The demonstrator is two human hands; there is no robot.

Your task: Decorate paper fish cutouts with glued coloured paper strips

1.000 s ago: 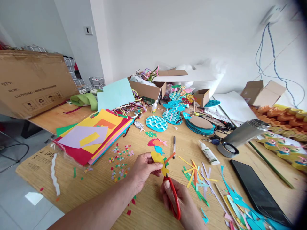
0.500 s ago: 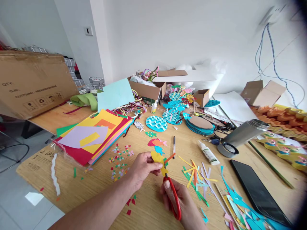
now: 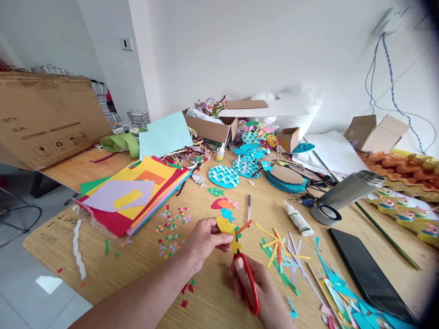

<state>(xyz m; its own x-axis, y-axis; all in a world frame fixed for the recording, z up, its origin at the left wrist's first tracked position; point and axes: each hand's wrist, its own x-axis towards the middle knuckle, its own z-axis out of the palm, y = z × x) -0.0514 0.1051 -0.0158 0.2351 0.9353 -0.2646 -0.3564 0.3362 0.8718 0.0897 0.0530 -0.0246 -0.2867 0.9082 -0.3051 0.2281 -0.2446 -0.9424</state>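
Note:
Between the thumb and fingers of my left hand point(image 3: 207, 240) is a yellow paper fish point(image 3: 225, 227), held above the table. My right hand point(image 3: 255, 283) is closed around the red handles of a pair of scissors point(image 3: 254, 297). The scissor blades touch the fish's lower right edge, where narrow orange and green paper strips also show. Just beyond my hands lie cut paper fish: a blue one point(image 3: 227, 214), an orange and red pair point(image 3: 224, 204), and a green one point(image 3: 216, 192).
Paper scraps point(image 3: 279, 251) lie to the right, beside a glue bottle point(image 3: 298, 219) and a black phone point(image 3: 370, 274). A steel flask point(image 3: 350, 192) leans behind them. Coloured sheets point(image 3: 120, 196) are stacked at left, with small confetti pieces point(image 3: 171, 230) nearby. A pen point(image 3: 249, 208) lies ahead.

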